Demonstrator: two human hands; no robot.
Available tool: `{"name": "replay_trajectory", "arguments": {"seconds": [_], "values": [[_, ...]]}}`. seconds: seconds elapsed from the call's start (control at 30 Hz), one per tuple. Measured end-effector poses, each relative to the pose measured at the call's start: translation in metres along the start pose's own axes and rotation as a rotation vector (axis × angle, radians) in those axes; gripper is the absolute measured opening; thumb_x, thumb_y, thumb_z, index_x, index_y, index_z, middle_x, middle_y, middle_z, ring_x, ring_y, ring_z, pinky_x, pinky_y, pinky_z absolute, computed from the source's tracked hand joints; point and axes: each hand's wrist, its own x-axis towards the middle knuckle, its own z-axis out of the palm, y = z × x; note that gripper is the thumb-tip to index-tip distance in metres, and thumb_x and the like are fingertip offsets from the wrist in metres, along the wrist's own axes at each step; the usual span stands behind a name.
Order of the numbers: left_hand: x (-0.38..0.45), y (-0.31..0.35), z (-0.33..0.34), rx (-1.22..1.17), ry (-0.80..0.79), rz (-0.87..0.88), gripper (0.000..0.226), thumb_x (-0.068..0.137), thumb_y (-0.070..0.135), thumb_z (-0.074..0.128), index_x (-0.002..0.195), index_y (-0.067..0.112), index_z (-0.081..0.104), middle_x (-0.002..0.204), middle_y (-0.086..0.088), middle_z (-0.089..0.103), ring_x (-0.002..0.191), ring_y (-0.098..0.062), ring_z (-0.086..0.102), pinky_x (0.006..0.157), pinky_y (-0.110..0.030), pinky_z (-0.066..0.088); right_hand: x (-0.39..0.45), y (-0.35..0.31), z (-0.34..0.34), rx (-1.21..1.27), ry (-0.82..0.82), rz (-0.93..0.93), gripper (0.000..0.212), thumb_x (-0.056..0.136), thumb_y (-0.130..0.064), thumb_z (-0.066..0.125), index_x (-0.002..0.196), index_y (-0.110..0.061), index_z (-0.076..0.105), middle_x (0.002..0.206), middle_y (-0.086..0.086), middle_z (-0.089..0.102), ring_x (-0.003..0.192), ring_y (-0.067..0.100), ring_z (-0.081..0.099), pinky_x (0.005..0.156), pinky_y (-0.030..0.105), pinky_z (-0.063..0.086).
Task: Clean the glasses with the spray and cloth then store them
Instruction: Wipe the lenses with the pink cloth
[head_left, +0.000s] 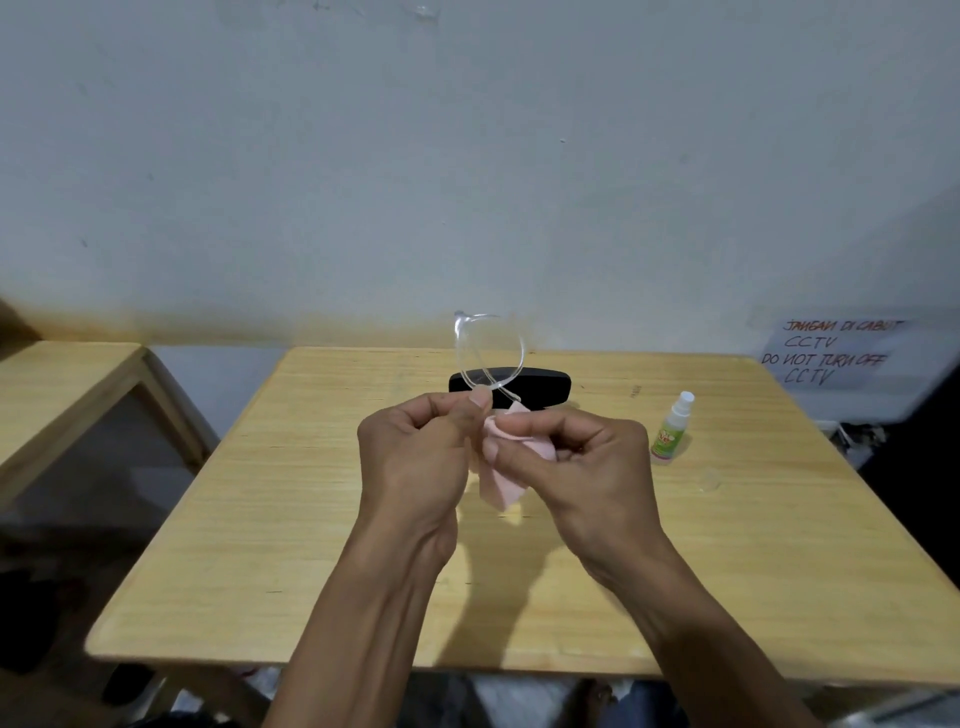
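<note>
Clear-framed glasses (487, 353) stand upright above the wooden table (260, 519), one lens ring showing above my fingers. My left hand (421, 457) pinches the frame near its lower edge. My right hand (582, 467) holds a pale pink cloth (501, 483) bunched against the lower part of the glasses; that part is hidden by the cloth and fingers. A black glasses case (540, 387) lies shut on the table just behind my hands. A small white spray bottle (670, 431) with a green label stands to the right, apart from my hands.
A second wooden table (67, 395) stands to the left across a gap. A white wall rises behind, and a handwritten paper sign (831, 353) hangs at the right. Dark objects lie on the floor at lower left.
</note>
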Motion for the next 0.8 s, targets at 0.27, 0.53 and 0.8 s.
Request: {"name": "replay_trajectory", "arguments": {"seconds": [0.27,0.53,0.8], "values": [[0.003,0.000,-0.002,0.022,0.037,-0.007,0.014,0.082,-0.001,0.071,0.069,0.004,0.068,0.073,0.000,0.073,0.057,0.007,0.065,0.064,-0.015,0.043,-0.004,-0.001,-0.014,-0.031,-0.034,-0.018,0.017,0.069,-0.003,0.088,0.079,-0.015,0.082,0.080,0.002,0.081,0.078,0.013,0.077,0.072,0.025,0.058],[0.001,0.000,0.003,0.104,-0.007,0.036,0.016,0.082,0.008,0.074,0.069,0.001,0.069,0.067,-0.008,0.069,0.059,-0.004,0.063,0.064,-0.017,0.045,0.001,-0.007,-0.011,0.107,0.125,0.033,0.015,0.073,0.000,0.085,0.079,-0.012,0.079,0.080,0.003,0.081,0.073,0.013,0.076,0.069,0.021,0.057],[-0.006,-0.004,0.014,-0.013,0.015,0.017,0.021,0.083,-0.003,0.069,0.063,-0.001,0.063,0.055,-0.005,0.063,0.048,-0.002,0.062,0.047,-0.010,0.047,0.004,-0.005,0.001,0.157,0.148,0.105,0.020,0.070,0.004,0.085,0.072,-0.014,0.077,0.080,0.011,0.080,0.073,0.018,0.075,0.069,0.025,0.058]]}}
